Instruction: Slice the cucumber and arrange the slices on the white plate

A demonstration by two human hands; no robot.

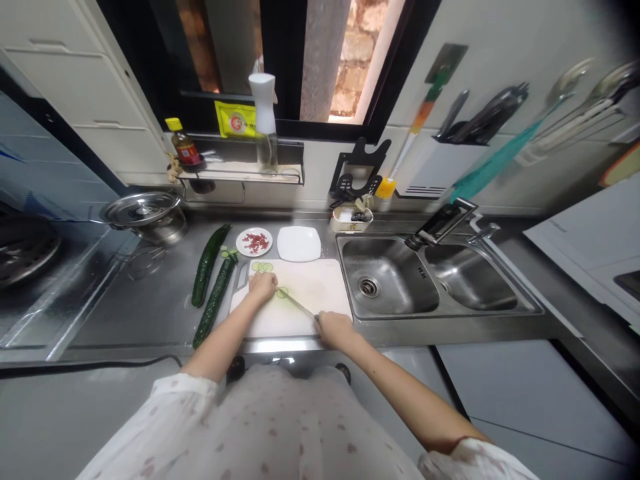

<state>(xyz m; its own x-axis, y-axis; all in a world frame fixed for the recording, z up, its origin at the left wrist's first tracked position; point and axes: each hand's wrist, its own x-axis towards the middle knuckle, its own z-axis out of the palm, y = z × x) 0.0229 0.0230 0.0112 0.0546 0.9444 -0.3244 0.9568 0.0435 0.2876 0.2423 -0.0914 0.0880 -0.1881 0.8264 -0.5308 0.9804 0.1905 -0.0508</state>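
Two bare hands work over a white rectangular cutting board [320,280] of smooth plastic, lying on a brushed steel counter [140,307]. The left hand [263,287] is bunched, fingers curled down onto a cucumber piece [283,292]. Only the piece's pale round cut end shows, at 3 o'clock of the knuckles. The right hand [334,328] is closed in a fist around the handle of a knife [299,306], and the thin blade slants toward 10 o'clock until its tip meets that cut end.

Several thin green-rimmed slices [263,267] lie flat on the board at 12 o'clock of the left hand. Off the board's edge, at 9 o'clock, two long dark cucumbers [206,267] with bumpy skin lie side by side.

At 12 o'clock of the board sit a small round plate [254,241] of chopped red bits and a glossy white square plate [299,243]. The stainless double sink [400,293] lies at 3 o'clock, touching the board's edge. A shiny steel pot with lid [145,213] stands at 10 o'clock.
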